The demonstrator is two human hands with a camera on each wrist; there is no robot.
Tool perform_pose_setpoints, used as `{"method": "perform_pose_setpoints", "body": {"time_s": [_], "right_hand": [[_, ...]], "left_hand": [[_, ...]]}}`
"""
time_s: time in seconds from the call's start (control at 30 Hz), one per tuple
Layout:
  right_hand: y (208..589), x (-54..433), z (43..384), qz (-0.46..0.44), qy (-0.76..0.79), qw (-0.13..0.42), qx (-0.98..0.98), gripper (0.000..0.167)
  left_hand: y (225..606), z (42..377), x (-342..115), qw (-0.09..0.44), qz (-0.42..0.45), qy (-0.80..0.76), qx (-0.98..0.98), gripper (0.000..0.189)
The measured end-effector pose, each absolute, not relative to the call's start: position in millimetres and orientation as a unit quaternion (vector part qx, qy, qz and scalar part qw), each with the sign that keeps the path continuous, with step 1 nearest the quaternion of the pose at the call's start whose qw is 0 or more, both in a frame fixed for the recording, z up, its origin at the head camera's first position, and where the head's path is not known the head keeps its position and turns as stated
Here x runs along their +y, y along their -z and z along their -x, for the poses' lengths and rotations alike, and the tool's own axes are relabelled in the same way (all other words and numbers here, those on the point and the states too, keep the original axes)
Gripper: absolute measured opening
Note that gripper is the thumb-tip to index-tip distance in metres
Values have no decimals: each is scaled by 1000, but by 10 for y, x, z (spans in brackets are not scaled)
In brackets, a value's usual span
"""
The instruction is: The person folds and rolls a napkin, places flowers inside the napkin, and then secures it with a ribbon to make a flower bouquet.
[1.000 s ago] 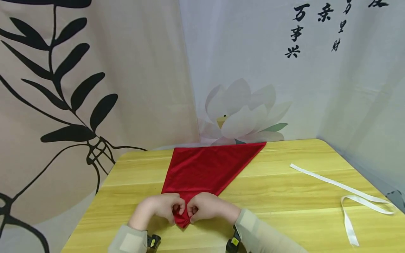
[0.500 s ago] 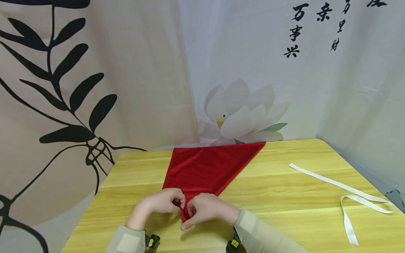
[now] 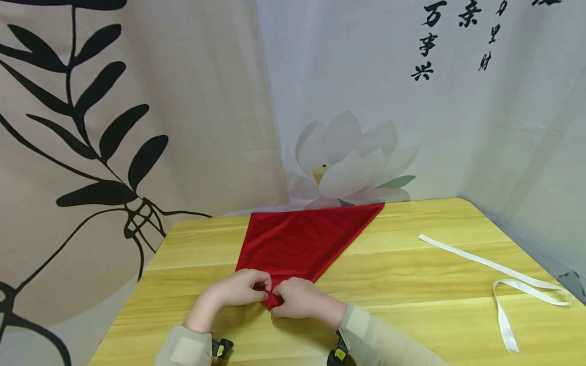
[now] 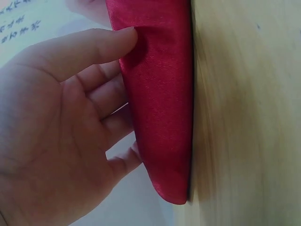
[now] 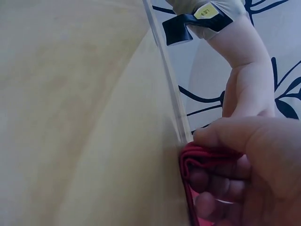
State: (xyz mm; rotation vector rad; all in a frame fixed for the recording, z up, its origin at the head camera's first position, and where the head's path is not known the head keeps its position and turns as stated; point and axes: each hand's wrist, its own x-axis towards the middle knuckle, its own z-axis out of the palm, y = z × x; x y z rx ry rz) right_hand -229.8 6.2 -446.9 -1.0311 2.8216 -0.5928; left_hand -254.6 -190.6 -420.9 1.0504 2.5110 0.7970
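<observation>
A shiny red cloth (image 3: 302, 236) lies spread on the table, straight along its far edge and narrowing to a folded end near the person. My left hand (image 3: 244, 287) pinches the left side of that fold; in the left wrist view its thumb (image 4: 124, 41) presses on the cloth and the other fingers go behind it. On the other side my right hand (image 3: 299, 299) grips the near end. Several stacked layers of folded cloth (image 5: 197, 153) show between its thumb and fingers in the right wrist view. The fingers partly hide the fold.
A long white ribbon (image 3: 485, 263) lies loosely doubled back on the right part of the wooden table (image 3: 389, 325). Behind the table hangs a printed curtain (image 3: 215, 101) with black leaves, a lotus and lettering. Each wrist wears a small black camera (image 3: 223, 349).
The near end of the cloth has been turned up, away from the person, and is now shorter. Both hands have closed in on it, the left shifting slightly right and forward.
</observation>
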Motion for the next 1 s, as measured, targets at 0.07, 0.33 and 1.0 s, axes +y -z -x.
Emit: {"method": "perform_pose_setpoints", "body": {"time_s": [0.07,0.33,1.0], "right_hand": [[4470,63,2308,331,192,40,923,33],[4450,87,2322,321,205,61,923,30],[4308,194,2349,304,217,90,923,31]], "left_hand": [[4220,2557,-1907,148,-366,-274,877,15],[4249,2579,-1948,132,-369,-227,892,29],[4231,2606,-1852,71,-380,-157,909,23]]}}
